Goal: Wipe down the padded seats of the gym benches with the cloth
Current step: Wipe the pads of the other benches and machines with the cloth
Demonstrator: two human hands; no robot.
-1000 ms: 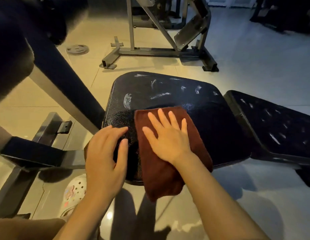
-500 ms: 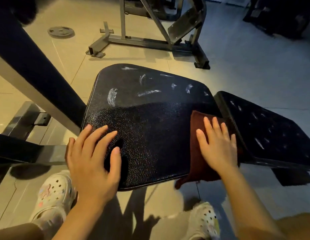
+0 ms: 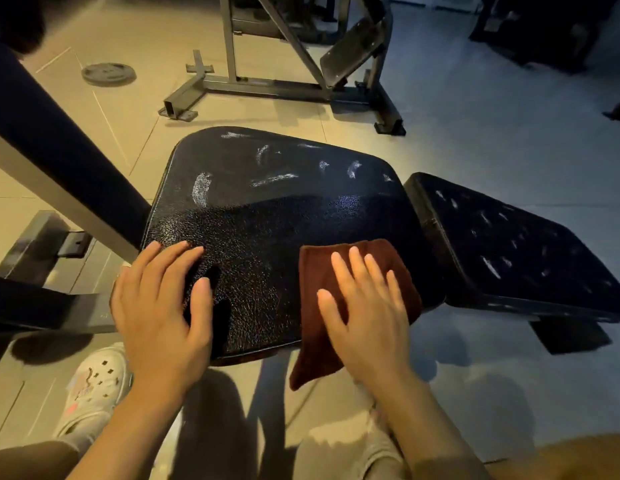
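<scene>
At the seat's [image 3: 267, 209] near edge, flat right hand [image 3: 365, 317] presses the overhanging cloth [image 3: 319, 271]; left hand [image 3: 159, 313] lies flat.

Right hand [image 3: 365, 317] flat on cloth [image 3: 322, 271] atop seat [image 3: 267, 202]; left hand [image 3: 159, 306] braces edge.

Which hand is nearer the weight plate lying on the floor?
Left. The left hand rests on the seat pad's near-left corner, on the weight plate's side; the right hand presses the cloth further right.
</scene>
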